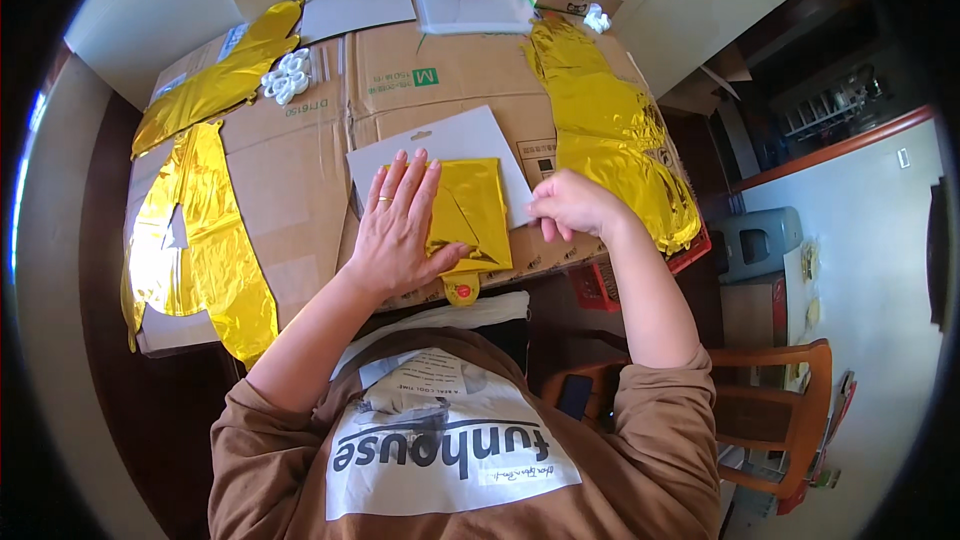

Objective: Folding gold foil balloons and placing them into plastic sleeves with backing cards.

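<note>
1. Open lane: I see bare worktop (300, 180) between the left foil (222, 220) and the white card (470, 130); a white bundle (287, 77) bounds its far end.
2. Second lane: bare cardboard, from that card to the clear bag (470, 15).
3. Obstacle: the right foil (600, 125), near the right hand (575, 205).

Left hand (405, 225) flat and palm-down, right hand (572, 208) curled in a pinch, both forearms (655, 290) bare.

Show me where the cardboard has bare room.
Bare cardboard lies between the left foil and the grey card, and behind that card. Crowded: the right side, under crumpled foil, and the front middle, under folded foil and left hand.
</note>
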The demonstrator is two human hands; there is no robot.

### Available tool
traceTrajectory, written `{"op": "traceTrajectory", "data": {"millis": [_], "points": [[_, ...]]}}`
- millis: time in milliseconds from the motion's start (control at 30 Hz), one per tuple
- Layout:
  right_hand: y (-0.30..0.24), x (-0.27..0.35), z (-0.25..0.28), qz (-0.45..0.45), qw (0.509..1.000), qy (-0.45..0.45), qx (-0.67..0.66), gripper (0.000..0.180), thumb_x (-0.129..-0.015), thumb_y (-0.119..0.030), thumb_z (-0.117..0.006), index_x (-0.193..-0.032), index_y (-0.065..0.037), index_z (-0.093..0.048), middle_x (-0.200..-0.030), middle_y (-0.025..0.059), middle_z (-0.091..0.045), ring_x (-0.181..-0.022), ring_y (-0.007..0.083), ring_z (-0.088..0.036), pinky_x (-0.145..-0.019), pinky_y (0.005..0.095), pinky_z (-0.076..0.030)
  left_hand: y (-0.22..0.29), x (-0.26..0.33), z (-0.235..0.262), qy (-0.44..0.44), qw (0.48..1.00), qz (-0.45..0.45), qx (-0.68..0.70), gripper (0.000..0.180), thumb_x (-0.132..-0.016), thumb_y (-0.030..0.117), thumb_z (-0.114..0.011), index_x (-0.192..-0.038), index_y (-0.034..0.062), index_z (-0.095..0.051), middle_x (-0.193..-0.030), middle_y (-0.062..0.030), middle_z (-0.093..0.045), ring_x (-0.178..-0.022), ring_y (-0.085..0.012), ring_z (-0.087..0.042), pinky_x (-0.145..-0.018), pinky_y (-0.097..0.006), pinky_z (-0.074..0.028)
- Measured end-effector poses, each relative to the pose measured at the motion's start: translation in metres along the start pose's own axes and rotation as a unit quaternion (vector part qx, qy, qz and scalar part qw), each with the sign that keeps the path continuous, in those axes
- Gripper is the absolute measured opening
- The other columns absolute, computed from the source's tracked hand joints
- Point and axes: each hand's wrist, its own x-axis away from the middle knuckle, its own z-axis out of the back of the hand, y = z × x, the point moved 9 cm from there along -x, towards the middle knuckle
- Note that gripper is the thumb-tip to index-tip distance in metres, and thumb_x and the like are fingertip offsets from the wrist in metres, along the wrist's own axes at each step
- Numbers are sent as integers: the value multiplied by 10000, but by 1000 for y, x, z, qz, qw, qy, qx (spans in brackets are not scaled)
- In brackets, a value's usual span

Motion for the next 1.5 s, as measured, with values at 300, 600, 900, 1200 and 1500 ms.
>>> {"op": "traceTrajectory", "data": {"millis": [300,600,900,1200,1500], "points": [[8,35,-40,-14,993,-69,98,324,-961,-289,-615,-873,-3,-739,-630,72,-670,-497,131,-577,-477,296,-466,-7,5,-8,-51,997,29,-43,985,-916,656,-557,-1555,-45,-290,-1622,-256,-288,-1535,-405,-220,-1253,-514,-150],[-41,67,-5,133,917,267,263,276,-972,-260,-640,-934,-1,-729,-895,182,-737,-827,369,-710,-770,461,-566,-5,8,-1,-41,998,44,10,928,-953,609,-544,-1573,-28,-276,-1640,-251,-257,-1552,-391,-180,-1258,-503,-123],[-50,17,-75,305,850,254,347,755,-1039,-459,-487,-1582,13,-259,-1664,221,-224,-1548,361,-203,-1248,584,-79,-12,11,2,-40,998,43,1,873,-976,557,-533,-1566,-39,-290,-1632,-268,-269,-1537,-408,-218,-1250,-511,-141],[-43,19,-68,343,836,254,344,793,-1033,-463,-509,-1603,-4,-206,-1671,218,-205,-1543,338,-232,-1251,523,-160,-15,16,-1,-49,999,21,-9,935,-955,626,-521,-1572,-34,-278,-1640,-255,-259,-1547,-388,-204,-1254,-516,-112],[-32,35,18,332,902,274,-17,262,-961,-103,-680,-1188,27,-690,-1074,148,-702,-941,212,-688,-824,292,-551,-16,16,-2,-73,997,36,-1,948,-946,636,-523,-1593,2,-243,-1660,-222,-228,-1562,-365,-158,-1266,-505,-67]]}}
